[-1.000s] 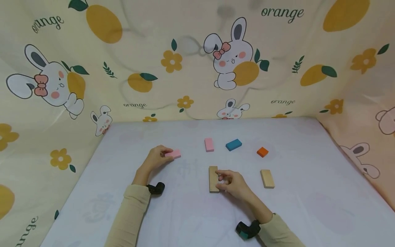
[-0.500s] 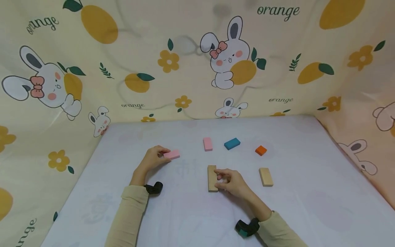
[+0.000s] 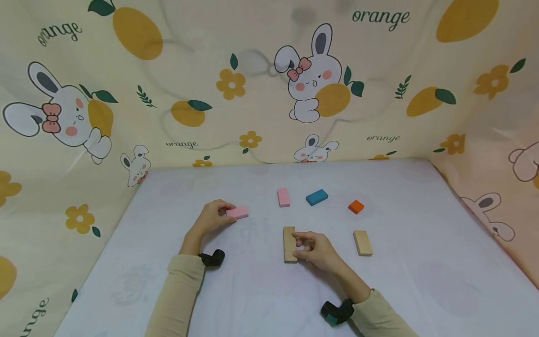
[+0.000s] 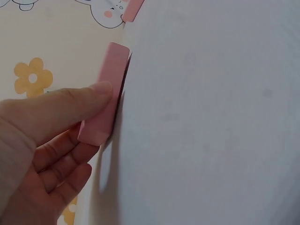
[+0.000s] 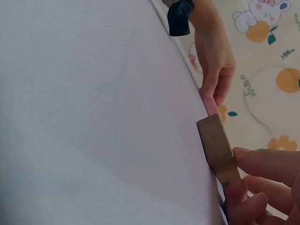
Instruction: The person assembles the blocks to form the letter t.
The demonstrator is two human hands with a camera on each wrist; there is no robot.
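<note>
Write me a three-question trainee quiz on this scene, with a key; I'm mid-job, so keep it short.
1. Fill in: In the head view, the orange block lies to the ____ of the blue block.
2. Multiple choice: What does the left hand pinch? A) the blue block; B) a pink block; C) the orange block.
3. True or false: The right hand touches the orange block.

Key:
1. right
2. B
3. False; its fingers touch a tan block.
</note>
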